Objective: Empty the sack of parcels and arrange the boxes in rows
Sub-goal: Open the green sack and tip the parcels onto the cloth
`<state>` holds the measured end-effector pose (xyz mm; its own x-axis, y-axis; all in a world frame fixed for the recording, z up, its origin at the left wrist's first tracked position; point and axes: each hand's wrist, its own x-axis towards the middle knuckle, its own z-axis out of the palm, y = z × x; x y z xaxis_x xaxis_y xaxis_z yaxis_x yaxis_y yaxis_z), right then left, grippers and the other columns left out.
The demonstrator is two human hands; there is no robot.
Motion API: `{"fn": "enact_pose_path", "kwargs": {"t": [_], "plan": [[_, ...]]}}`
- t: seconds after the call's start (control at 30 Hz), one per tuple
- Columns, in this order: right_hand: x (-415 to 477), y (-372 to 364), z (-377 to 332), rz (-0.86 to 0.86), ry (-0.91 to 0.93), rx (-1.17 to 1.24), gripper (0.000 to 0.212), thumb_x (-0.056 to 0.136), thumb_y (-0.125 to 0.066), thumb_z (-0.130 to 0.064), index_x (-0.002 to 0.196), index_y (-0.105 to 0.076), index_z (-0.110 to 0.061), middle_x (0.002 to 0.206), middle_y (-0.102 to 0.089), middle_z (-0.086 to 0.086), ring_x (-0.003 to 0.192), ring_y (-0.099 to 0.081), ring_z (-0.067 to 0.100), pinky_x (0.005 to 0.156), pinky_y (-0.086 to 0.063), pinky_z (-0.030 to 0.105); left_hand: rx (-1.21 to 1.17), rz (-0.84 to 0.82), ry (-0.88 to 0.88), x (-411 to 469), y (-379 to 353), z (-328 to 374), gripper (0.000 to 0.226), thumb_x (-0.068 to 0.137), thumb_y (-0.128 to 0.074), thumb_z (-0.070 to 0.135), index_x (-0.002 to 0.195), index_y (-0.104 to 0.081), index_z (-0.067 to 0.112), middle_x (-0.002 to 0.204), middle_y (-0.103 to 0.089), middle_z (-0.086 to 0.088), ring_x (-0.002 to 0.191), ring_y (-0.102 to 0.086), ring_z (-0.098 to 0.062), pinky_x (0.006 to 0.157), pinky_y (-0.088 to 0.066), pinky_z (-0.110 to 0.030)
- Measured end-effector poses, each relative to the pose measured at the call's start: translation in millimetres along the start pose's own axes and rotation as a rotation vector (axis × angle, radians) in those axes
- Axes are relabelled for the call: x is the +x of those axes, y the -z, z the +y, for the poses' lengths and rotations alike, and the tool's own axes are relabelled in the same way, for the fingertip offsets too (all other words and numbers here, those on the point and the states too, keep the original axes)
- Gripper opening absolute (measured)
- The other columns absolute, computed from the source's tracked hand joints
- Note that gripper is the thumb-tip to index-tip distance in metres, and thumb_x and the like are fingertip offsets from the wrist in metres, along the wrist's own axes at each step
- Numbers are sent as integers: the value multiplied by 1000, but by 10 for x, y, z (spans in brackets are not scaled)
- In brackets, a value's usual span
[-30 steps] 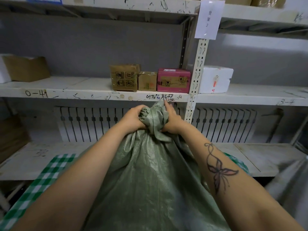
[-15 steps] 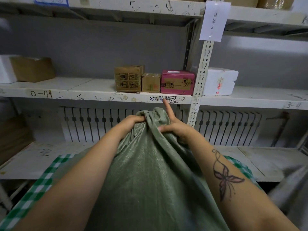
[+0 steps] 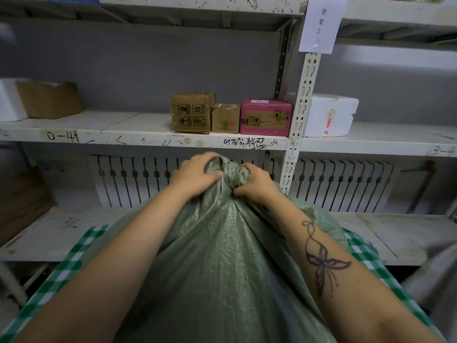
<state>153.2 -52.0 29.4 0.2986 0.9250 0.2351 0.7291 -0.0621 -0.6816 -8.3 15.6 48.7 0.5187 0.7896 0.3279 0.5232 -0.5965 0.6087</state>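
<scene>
A large green woven sack (image 3: 222, 263) stands in front of me, its neck bunched into a knot at the top. My left hand (image 3: 195, 175) grips the left side of the knot and my right hand (image 3: 254, 183) grips the right side. On the middle shelf (image 3: 99, 134) behind stand three boxes in a row: a brown carton (image 3: 191, 112), a smaller brown box (image 3: 225, 118) and a pink box (image 3: 265, 116). The sack's contents are hidden.
A white foam box (image 3: 329, 115) sits right of the perforated upright post (image 3: 305, 95). At the far left of the shelf are a brown carton (image 3: 49, 99) and a white box (image 3: 10, 100). A green checked cloth (image 3: 61, 268) lies under the sack. A lower shelf (image 3: 395, 233) and a white radiator (image 3: 341, 184) are behind.
Both hands have closed again around the sack's knotted neck; half a second ago the right hand's fingers were spread with one pointing up. The view shifted slightly.
</scene>
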Motion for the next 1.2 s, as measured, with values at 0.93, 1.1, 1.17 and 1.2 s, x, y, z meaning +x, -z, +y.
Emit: {"fn": "enact_pose_path", "kwargs": {"t": [0.93, 1.1, 1.17, 1.2], "plan": [[-70, 253, -41, 287, 92, 95, 51, 86, -53, 0, 133, -46, -20, 126, -59, 10, 117, -54, 27, 95, -44, 35, -377, 65, 156, 179, -59, 145, 64, 63, -82, -1, 122, -57, 6, 112, -65, -10, 106, -59, -22, 97, -44, -32], [-78, 186, 60, 153, 89, -25, 57, 84, -55, 1, 135, -43, -19, 125, -57, 15, 119, -51, 31, 97, -42, 36, -320, 26, 174, 82, -183, 79, 65, 64, -82, 0, 124, -55, 5, 112, -63, -9, 109, -57, -21, 95, -42, -30], [-88, 194, 46, 174, 108, 29, 58, 82, -56, 2, 134, -42, -20, 123, -58, 15, 116, -53, 31, 98, -45, 42, -299, 45, 157, 111, -141, 95, 64, 64, -82, 1, 123, -57, 6, 114, -64, -11, 109, -58, -24, 94, -43, -31], [-82, 245, 1, 221, 120, 85, 59, 82, -55, 2, 134, -41, -21, 123, -58, 13, 115, -54, 29, 97, -46, 43, -295, 66, 133, 153, -74, 140, 63, 63, -82, 2, 121, -58, 6, 112, -65, -10, 107, -59, -24, 93, -44, -31]]}}
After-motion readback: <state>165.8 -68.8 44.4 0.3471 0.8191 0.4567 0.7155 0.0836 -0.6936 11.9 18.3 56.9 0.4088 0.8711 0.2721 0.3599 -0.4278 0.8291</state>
